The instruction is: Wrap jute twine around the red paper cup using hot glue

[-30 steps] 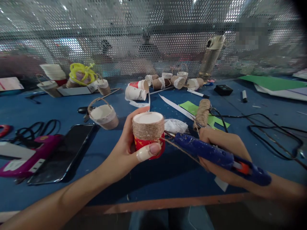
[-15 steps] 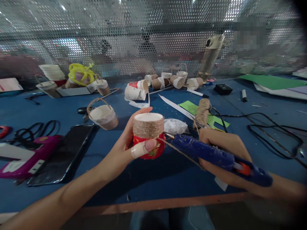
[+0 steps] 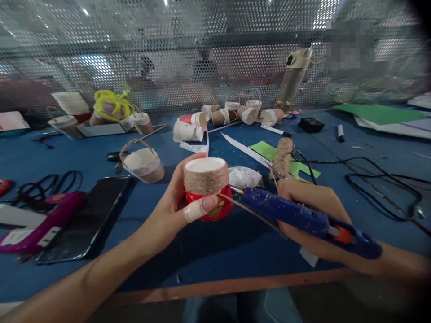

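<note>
- Clamped fingers of left hand (image 3: 173, 206) on small red paper cup (image 3: 226, 208), upper half bound in coarse tan twine (image 3: 206, 178), above blue desk (image 3: 242, 255).
- Clamped fingers of right hand (image 3: 313, 197) on blue plastic glue gun (image 3: 286, 210), metal nozzle (image 3: 237, 189) just beside cup.
- Turned cup slightly since a second ago, exposing gold motif (image 3: 219, 211); probably brought fresh side round to nozzle, lower half left unwrapped.

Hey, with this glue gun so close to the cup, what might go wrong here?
The glue gun has its tip near the left hand; if it's hot, a slip might burn the thumb. The twine strand running from the cup toward the right hand could slacken and loosen the coils.
</note>
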Tool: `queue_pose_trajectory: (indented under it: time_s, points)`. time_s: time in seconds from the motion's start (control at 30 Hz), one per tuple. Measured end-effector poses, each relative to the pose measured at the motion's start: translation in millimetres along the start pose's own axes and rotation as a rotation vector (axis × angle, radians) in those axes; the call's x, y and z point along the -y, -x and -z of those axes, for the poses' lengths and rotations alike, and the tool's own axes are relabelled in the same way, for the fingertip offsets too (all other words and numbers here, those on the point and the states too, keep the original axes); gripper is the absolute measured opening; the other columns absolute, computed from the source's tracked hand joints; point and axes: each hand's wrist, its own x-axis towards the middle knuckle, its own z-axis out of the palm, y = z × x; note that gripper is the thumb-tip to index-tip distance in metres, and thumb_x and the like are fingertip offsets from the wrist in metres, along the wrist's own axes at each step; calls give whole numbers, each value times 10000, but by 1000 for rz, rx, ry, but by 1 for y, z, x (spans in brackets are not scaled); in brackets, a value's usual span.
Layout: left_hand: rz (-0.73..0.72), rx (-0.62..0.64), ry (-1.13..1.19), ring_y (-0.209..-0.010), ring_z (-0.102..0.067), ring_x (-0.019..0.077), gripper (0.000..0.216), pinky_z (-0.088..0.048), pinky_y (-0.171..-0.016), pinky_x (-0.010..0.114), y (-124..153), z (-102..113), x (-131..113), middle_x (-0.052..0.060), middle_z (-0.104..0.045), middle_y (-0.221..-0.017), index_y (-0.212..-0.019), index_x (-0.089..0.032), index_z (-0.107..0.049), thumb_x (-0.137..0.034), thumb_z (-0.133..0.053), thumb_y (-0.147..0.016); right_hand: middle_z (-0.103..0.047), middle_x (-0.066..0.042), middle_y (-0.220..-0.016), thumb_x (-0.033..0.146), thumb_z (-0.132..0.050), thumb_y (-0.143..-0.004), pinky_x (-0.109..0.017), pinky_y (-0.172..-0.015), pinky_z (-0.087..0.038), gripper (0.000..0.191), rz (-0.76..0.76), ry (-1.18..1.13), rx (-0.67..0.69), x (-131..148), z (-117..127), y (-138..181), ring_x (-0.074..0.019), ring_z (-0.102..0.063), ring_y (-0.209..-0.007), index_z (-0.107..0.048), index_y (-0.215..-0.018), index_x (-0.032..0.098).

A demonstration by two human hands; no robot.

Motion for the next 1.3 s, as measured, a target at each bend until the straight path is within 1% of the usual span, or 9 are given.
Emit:
queue_pose_trajectory:
  time_s: [0.07, 0.13, 0.23, 0.4, 0.47, 0.7, 0.9, 1.03, 1.3]
  points:
    - [-16, 20, 29, -1269, -672, 252, 558, -583, -1030, 294, 0, 3, 2, -18, -722, -1375, -1440, -410, -603, -364, -809, -924, -531, 56, -643, 177, -690, -862, -302, -516, -347, 280, 3, -15, 1, -1, 1, -1, -120, -460, -523, -458, -724, 252]
    - [-15, 33, 41, -1274, -667, 251, 514, -579, -1035, 291, 0, 3, 2, -16, -729, -1365, -1417, -398, -626, -369, -796, -933, -531, 54, -644, 170, -677, -864, -310, -516, -349, 277, 2, -21, 2, -1, 1, -2, -125, -461, -522, -455, -720, 253]
    - [-7, 32, 46, -1308, -658, 276, 536, -572, -1067, 330, -1, 2, 0, -4, -725, -1390, -1447, -391, -617, -373, -783, -938, -519, 41, -640, 176, -651, -859, -328, -532, -349, 262, -23, -29, -3, -1, 1, -2, -142, -462, -537, -461, -698, 255]
    - [2, 69, 48, -1423, -594, 354, 675, -528, -1159, 456, 0, 1, -3, 33, -671, -1509, -1582, -380, -498, -432, -748, -958, -521, 40, -620, 176, -667, -854, -331, -531, -348, 252, -64, -63, -6, -2, 0, 0, -151, -469, -536, -498, -688, 260]
    - [6, 72, 50, -1429, -590, 364, 697, -519, -1169, 468, 1, 1, -2, 41, -660, -1527, -1603, -370, -476, -440, -742, -962, -528, 41, -620, 171, -672, -853, -327, -528, -354, 249, -63, -79, -1, -3, 0, 0, -149, -478, -533, -505, -691, 260]
    - [-21, 83, 67, -1367, -628, 277, 552, -537, -1119, 323, -1, 0, -1, -6, -710, -1446, -1508, -373, -583, -384, -747, -981, -573, 53, -610, 141, -668, -824, -289, -490, -371, 251, -17, -49, -9, -3, 0, -1, -122, -511, -504, -504, -670, 251]
    - [-11, 33, 61, -1393, -603, 272, 629, -508, -1152, 346, -3, -2, 1, -24, -665, -1504, -1522, -414, -543, -339, -795, -951, -570, 52, -620, 210, -675, -806, -285, -487, -365, 216, 44, -14, -1, -4, 0, -1, -112, -506, -508, -514, -665, 239]
    - [-56, 40, 65, -1333, -633, 250, 496, -535, -1099, 313, -4, 0, 4, -22, -709, -1413, -1434, -391, -621, -331, -774, -967, -549, 65, -597, 185, -666, -850, -283, -494, -357, 251, 24, -66, -20, -6, -2, -1, -100, -490, -491, -503, -665, 233]
    - [-23, 32, 94, -1379, -593, 262, 463, -542, -1058, 277, -4, 3, 4, -19, -702, -1444, -1428, -375, -646, -374, -752, -977, -540, 53, -617, 138, -661, -833, -290, -517, -351, 236, -30, -82, -1, -3, -1, -1, -115, -491, -525, -511, -676, 230]
